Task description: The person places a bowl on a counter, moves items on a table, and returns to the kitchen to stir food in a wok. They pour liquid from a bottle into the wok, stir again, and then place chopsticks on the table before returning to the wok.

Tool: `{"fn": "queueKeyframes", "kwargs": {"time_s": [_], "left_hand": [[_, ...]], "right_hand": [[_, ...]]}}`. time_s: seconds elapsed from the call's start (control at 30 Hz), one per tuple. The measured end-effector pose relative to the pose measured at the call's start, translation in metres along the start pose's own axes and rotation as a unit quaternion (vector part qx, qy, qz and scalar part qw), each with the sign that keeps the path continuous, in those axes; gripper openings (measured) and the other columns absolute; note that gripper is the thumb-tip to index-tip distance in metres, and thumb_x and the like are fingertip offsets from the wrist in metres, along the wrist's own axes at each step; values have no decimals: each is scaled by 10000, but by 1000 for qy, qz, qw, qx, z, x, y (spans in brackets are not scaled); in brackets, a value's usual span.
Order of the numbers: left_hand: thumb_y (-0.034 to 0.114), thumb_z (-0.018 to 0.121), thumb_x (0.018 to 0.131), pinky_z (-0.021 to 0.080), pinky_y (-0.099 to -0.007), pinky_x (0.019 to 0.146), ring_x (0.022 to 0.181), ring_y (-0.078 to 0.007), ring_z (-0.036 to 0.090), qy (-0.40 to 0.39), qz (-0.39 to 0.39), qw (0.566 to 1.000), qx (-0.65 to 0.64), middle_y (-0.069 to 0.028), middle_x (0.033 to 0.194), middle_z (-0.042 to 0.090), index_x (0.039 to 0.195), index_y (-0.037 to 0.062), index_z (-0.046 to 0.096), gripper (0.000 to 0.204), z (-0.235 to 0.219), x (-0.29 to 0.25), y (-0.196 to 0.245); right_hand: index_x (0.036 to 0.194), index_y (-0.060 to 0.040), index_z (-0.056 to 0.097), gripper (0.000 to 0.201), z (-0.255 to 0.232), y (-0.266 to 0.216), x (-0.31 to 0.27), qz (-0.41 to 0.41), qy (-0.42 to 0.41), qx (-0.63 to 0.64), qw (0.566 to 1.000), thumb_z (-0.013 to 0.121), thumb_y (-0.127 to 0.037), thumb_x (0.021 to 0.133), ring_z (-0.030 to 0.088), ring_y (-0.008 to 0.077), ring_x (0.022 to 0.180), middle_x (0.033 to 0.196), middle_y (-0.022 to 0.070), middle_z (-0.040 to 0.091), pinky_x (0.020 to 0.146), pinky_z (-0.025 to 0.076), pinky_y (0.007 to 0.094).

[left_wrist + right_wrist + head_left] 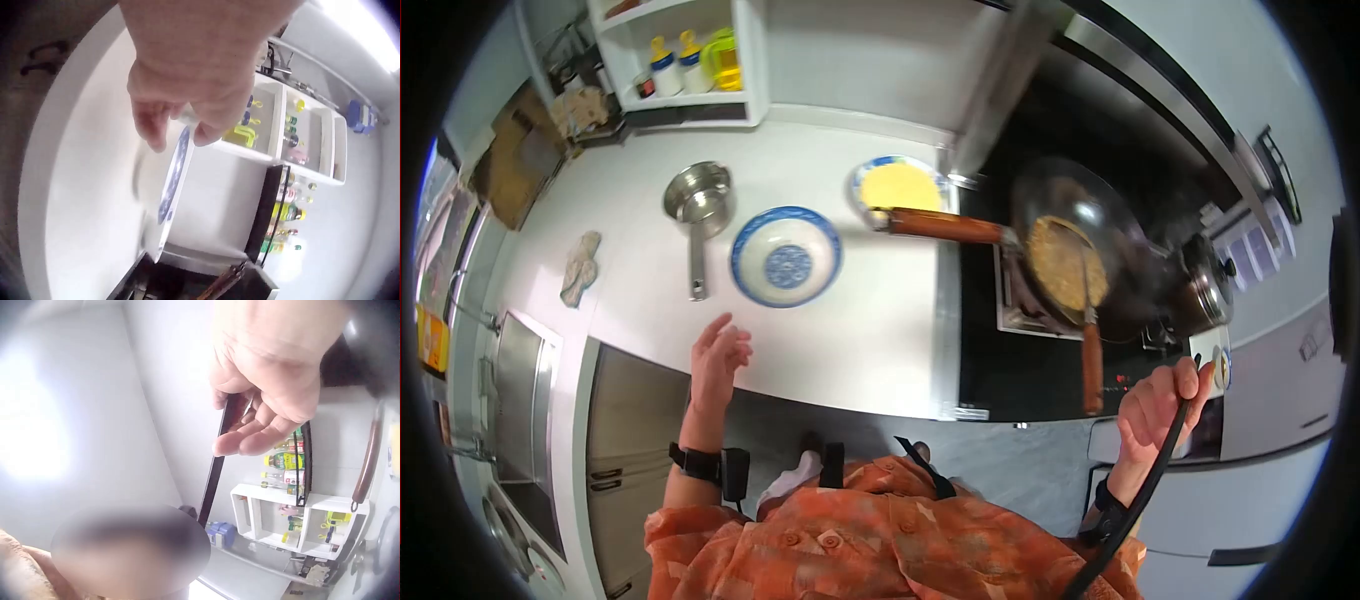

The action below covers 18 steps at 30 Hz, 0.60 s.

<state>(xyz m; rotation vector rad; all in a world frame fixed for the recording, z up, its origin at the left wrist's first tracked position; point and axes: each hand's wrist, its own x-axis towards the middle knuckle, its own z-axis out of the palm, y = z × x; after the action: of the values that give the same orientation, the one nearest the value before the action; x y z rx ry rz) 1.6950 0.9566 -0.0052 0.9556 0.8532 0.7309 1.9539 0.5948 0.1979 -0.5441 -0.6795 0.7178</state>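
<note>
My right hand (1157, 412) grips a long, narrow black strip (1135, 510) beyond the hob's front right corner. The right wrist view has the strip (214, 481) slanting down from the fingers of the right hand (269, 394) toward the person's head. Over the counter's front edge hovers my left hand (718, 365), its fingers loosely bent around nothing. Just beyond it stands a blue-and-white bowl (788, 268), not touched. In the left wrist view the bowl (175, 175) appears past the fingertips of the left hand (194, 94).
A wok (1120, 215) with brownish food and a spatula (1092, 350) is on the black hob (1020, 385), its wooden handle over the counter. Beside it are a plate of yellow food (900, 187) and a lidded pot (1200, 290). A saucepan (700, 205) and cloth (581, 268) lie left.
</note>
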Motion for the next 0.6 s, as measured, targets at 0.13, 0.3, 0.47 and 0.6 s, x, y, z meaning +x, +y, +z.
{"fn": "queueKeyframes", "kwargs": {"time_s": [0.13, 0.3, 0.47, 0.6], "left_hand": [[98, 525, 857, 449, -261, 590, 679, -167, 579, -46, -19, 992, -113, -138, 882, 604, 1136, -29, 474, 311, -35, 31, 28], [70, 499, 869, 454, -262, 620, 732, -181, 584, -112, -35, 973, -197, -167, 939, 606, 1111, -5, 491, 254, -47, 56, 42], [58, 502, 862, 447, -269, 641, 726, -193, 563, -83, -23, 979, -187, -173, 912, 598, 1138, -56, 469, 301, -75, 60, 54], [58, 496, 866, 450, -266, 636, 724, -189, 564, -47, -3, 980, -195, -161, 898, 601, 1158, -52, 460, 314, -104, 66, 64]], "right_hand": [[856, -109, 473, 303, 32, 62, 18, 18, 181, -45, 982, 341, -362, 957, 493, 122, 495, 729, 72, 490, 369, 413, 257], [971, 24, 547, 243, 70, 157, 65, 23, 70, -299, 952, 514, -207, 904, 622, 254, 747, 967, 155, 561, 646, 527, 366], [962, 25, 606, 138, 77, 257, 134, -31, -40, -468, 882, 553, -38, 852, 598, 205, 817, 958, 122, 575, 741, 477, 278], [951, -14, 616, 137, 75, 339, 181, -155, -112, -536, 823, 577, -19, 820, 572, 175, 812, 945, 92, 580, 709, 456, 257]]}}
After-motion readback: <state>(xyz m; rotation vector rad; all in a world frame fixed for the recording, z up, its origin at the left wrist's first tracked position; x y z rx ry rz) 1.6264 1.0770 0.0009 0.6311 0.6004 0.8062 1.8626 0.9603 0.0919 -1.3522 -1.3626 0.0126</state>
